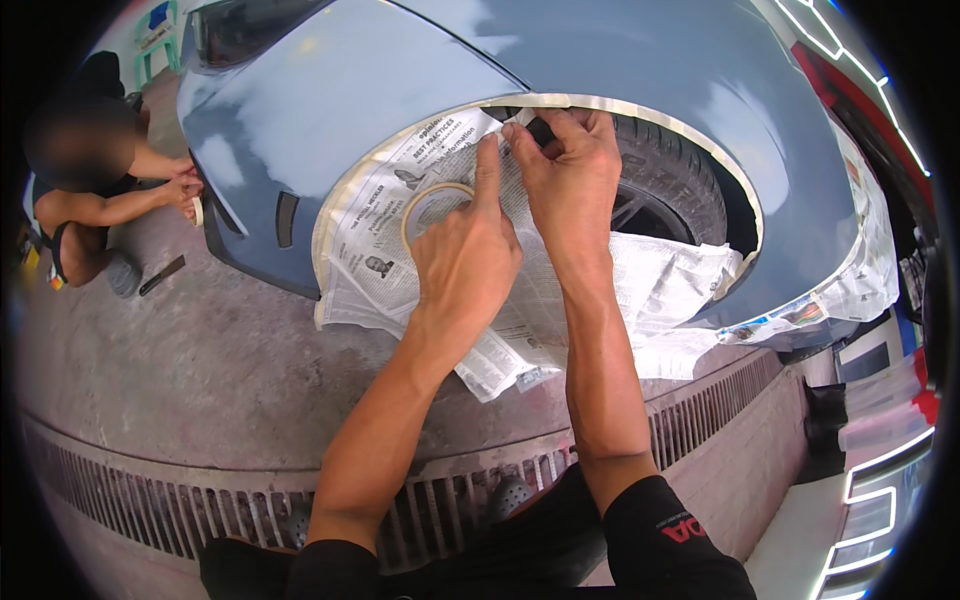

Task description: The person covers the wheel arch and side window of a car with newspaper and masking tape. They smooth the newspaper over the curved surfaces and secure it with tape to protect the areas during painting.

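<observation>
Sheets of newspaper (365,225) hang over the front part of the wheel arch of a grey car (330,120). Pale masking tape (590,101) runs along the arch's edge. My left hand (465,255) points its index finger up against the paper, its other fingers curled at a roll of masking tape (408,217); the grip itself is partly hidden. Beside it, my right hand (572,165) pinches the newspaper's upper edge just under the arch. Behind that hand, the black tire (685,180) shows above the lower paper.
At the left, another person's hands (183,188) work at the car's front end. A dark flat-bladed tool (163,275) lies on the concrete floor (220,350). A drain grate (130,500) crosses the floor below the car. More paper (850,275) covers the car's lower right side.
</observation>
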The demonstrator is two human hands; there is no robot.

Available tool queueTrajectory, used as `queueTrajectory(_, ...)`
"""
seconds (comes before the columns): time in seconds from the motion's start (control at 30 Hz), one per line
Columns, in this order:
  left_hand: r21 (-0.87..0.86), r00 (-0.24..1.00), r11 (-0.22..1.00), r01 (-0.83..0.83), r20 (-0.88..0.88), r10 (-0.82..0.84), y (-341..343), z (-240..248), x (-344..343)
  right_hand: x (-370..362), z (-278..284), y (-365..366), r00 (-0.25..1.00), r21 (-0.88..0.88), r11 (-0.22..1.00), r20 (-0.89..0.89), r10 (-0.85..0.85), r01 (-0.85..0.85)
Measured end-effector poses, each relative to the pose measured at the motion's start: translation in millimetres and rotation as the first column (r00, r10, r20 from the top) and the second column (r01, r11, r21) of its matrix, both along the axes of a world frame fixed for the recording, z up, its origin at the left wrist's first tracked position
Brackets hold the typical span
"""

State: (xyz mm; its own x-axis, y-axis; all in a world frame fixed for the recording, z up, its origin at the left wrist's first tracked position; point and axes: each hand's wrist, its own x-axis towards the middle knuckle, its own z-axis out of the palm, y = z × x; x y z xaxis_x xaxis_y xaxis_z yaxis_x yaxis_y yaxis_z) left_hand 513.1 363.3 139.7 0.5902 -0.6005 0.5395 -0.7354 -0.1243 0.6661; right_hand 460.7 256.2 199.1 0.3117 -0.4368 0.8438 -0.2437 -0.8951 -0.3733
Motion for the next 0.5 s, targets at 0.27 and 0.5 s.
queueTrajectory(0.27, -0.087, 0.998, 0.996, 0.022, 0.064, -0.017, -7.5, -12.7, -1.2, 6.1, 1.9, -4.1, 0.996, -0.038, 0.996, 0.049, -0.073, 0.075)
queueTrajectory(0.5, -0.096, 0.977, 0.981, 0.171, -0.109, -0.181, 17.8, -11.9, 0.3, 3.2, 4.4, -28.1, 0.991, -0.245, 0.96, 0.063, -0.12, 0.132)
